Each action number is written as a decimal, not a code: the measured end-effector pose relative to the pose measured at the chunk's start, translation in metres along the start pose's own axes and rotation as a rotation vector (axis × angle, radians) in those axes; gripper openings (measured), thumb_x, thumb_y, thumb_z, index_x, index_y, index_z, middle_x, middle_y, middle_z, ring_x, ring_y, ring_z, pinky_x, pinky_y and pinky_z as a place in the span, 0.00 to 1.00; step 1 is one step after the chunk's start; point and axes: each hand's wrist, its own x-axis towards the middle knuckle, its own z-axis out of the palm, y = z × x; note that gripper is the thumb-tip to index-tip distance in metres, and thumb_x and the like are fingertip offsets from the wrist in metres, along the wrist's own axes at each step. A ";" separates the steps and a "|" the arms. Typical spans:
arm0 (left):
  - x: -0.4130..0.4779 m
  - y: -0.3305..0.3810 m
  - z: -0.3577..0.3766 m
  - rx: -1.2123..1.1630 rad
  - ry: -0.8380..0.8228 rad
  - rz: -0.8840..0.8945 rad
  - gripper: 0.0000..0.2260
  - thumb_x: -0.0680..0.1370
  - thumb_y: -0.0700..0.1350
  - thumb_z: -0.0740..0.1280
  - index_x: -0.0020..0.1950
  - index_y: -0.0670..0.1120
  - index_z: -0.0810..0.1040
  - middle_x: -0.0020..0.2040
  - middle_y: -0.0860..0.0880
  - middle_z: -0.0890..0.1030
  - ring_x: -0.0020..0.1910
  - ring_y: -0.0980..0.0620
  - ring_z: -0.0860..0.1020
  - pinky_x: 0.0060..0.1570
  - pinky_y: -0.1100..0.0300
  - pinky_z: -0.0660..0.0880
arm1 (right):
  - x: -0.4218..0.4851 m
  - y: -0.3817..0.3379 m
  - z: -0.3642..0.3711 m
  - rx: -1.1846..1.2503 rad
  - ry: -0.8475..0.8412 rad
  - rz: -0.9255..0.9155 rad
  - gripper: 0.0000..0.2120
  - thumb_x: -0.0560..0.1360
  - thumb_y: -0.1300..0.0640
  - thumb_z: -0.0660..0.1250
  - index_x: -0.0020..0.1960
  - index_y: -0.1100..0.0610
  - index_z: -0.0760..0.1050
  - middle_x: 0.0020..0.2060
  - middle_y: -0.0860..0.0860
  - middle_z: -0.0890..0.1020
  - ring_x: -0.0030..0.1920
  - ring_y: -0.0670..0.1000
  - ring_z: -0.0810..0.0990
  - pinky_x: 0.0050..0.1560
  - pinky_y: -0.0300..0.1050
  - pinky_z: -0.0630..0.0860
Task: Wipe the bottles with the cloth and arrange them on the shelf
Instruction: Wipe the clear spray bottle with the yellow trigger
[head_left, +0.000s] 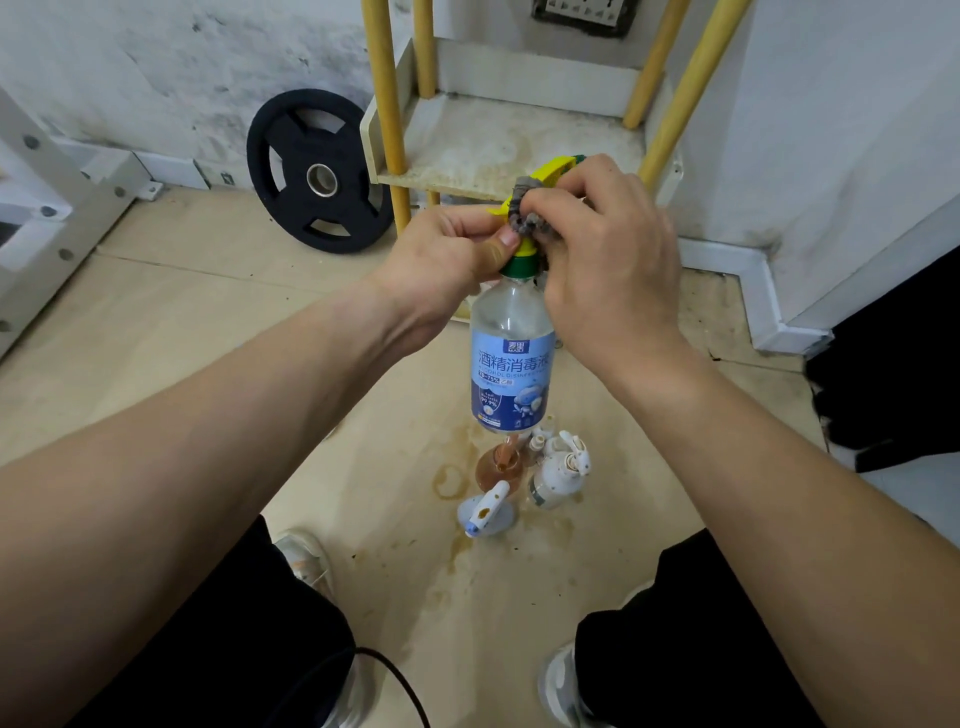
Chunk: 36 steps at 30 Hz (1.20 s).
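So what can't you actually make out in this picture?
Head view, all three:
Spray head of the held bottle: mostly covered by the right hand and the cloth.
Bottles on the floor: the held bottle hides some, so no sure count.
Shelf: upper levels cut off by the top edge.

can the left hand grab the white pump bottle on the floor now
Probably not yet: the left hand pinches the neck of the spray bottle while the right hand presses the cloth on its top. Once freed, nothing seems to block the white pump bottle.
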 end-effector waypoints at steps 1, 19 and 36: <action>-0.001 -0.001 0.000 0.001 0.018 -0.011 0.08 0.79 0.39 0.66 0.48 0.43 0.86 0.48 0.38 0.84 0.51 0.43 0.78 0.63 0.44 0.72 | -0.001 0.001 0.003 0.130 -0.044 0.096 0.10 0.76 0.60 0.66 0.54 0.54 0.83 0.47 0.50 0.78 0.48 0.54 0.78 0.45 0.47 0.71; -0.003 0.001 -0.005 -0.002 -0.034 0.072 0.10 0.80 0.34 0.65 0.57 0.41 0.82 0.47 0.48 0.86 0.49 0.52 0.82 0.55 0.58 0.78 | -0.003 0.001 0.000 0.286 -0.001 0.030 0.09 0.75 0.64 0.67 0.53 0.60 0.83 0.47 0.55 0.80 0.46 0.58 0.79 0.43 0.55 0.77; -0.001 0.004 0.002 0.103 0.033 0.050 0.12 0.81 0.32 0.63 0.63 0.37 0.80 0.50 0.43 0.85 0.51 0.49 0.83 0.56 0.57 0.80 | -0.002 0.008 0.000 0.540 -0.139 0.325 0.10 0.76 0.62 0.68 0.55 0.56 0.84 0.47 0.47 0.79 0.49 0.48 0.78 0.50 0.35 0.73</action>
